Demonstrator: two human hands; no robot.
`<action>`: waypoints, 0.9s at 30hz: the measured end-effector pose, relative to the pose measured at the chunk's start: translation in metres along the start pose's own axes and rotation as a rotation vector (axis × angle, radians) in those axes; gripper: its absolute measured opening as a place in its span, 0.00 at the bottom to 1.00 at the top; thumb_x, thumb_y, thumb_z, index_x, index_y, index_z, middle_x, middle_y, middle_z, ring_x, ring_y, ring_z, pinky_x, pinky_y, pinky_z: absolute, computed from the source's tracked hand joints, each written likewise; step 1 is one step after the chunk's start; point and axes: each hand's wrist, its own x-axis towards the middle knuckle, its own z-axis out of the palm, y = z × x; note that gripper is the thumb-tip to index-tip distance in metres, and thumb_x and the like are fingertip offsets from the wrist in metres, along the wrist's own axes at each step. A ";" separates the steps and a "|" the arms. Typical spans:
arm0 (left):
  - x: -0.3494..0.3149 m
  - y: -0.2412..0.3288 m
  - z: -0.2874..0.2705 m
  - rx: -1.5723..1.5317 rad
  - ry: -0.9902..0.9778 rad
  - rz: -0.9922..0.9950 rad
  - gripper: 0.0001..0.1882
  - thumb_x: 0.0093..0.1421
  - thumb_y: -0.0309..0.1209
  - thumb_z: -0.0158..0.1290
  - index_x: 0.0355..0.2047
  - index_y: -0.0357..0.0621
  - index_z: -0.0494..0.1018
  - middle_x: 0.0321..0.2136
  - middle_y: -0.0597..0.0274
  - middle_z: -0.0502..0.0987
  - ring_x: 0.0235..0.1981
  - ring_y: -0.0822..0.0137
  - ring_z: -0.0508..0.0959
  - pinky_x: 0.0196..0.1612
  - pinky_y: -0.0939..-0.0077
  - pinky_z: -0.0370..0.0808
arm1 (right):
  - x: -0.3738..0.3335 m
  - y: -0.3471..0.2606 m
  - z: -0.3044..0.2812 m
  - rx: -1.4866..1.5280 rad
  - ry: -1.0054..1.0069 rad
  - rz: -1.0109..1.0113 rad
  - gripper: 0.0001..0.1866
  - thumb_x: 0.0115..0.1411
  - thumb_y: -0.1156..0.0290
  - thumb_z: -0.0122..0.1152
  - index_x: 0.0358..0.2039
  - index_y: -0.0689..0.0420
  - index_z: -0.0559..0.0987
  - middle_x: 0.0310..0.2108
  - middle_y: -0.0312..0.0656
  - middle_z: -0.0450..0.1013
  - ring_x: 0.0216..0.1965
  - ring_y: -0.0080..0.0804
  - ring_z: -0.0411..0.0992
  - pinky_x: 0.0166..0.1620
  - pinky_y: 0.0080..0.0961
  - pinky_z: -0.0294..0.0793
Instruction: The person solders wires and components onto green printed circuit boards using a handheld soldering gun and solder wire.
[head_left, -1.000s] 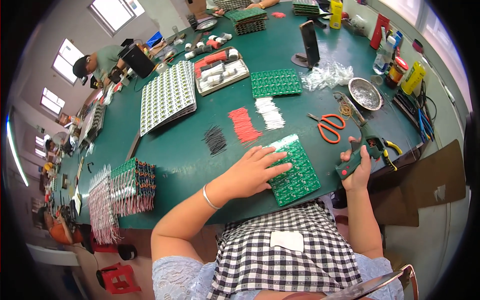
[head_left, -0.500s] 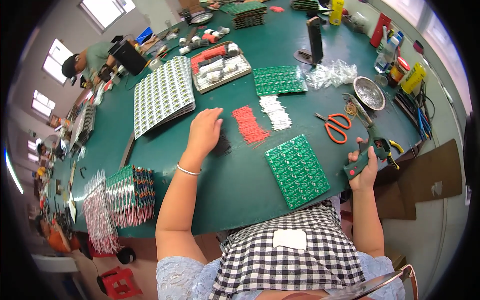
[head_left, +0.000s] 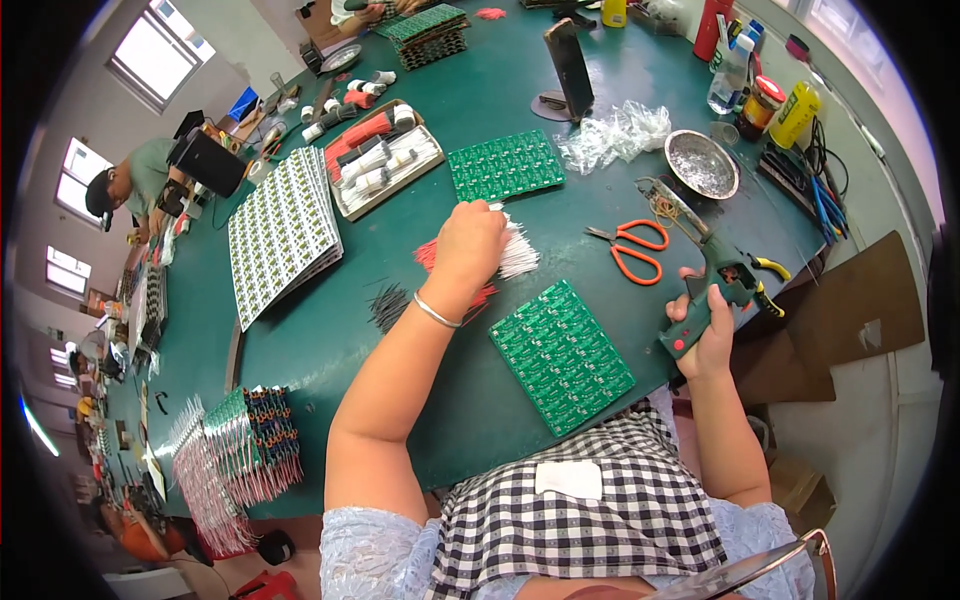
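Here's the left hand (head_left: 472,240), stretched out over the tabletop (head_left: 370,375), fingers curled down at the wire bundles; the fingertips are hidden, so whether it has hold of a wire, I can't tell. Look at the white wires (head_left: 519,252): immediately to that hand's right, partly beneath it, strands running away from the body with a slight slant. The left hand is far nearer to them than the right. Red wires (head_left: 426,256) poke out on its other side and under the wrist, with black wires (head_left: 388,306) farther left and closer to the body.

Over to the right hand (head_left: 708,335), wrapped firmly round the grip of a green soldering gun (head_left: 735,280), its nose pointing away and leftward. Orange-handled scissors (head_left: 637,250) lie just beyond, to its left. And between the hands, nearer the body, the green circuit board (head_left: 562,358) lies flat, long axis slanting from far left to near right.
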 end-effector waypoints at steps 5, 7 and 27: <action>0.000 0.002 0.007 -0.018 0.040 0.024 0.05 0.50 0.28 0.55 0.25 0.40 0.74 0.29 0.53 0.73 0.36 0.53 0.73 0.40 0.61 0.73 | 0.002 0.000 -0.002 0.003 0.002 0.002 0.16 0.61 0.66 0.49 0.48 0.56 0.65 0.44 0.47 0.69 0.25 0.29 0.67 0.33 0.29 0.69; 0.000 0.002 0.009 -0.020 0.074 0.039 0.05 0.51 0.28 0.54 0.25 0.39 0.73 0.29 0.52 0.73 0.35 0.53 0.73 0.39 0.60 0.73 | 0.002 -0.001 -0.003 0.005 0.002 -0.003 0.16 0.61 0.65 0.50 0.48 0.56 0.65 0.44 0.47 0.69 0.25 0.29 0.67 0.33 0.29 0.69; 0.001 0.002 0.005 0.191 0.093 0.035 0.05 0.49 0.24 0.50 0.24 0.44 0.75 0.26 0.55 0.75 0.32 0.56 0.77 0.34 0.65 0.76 | 0.002 0.001 -0.004 0.059 -0.028 0.020 0.15 0.62 0.66 0.48 0.48 0.56 0.65 0.44 0.46 0.69 0.25 0.29 0.67 0.34 0.29 0.69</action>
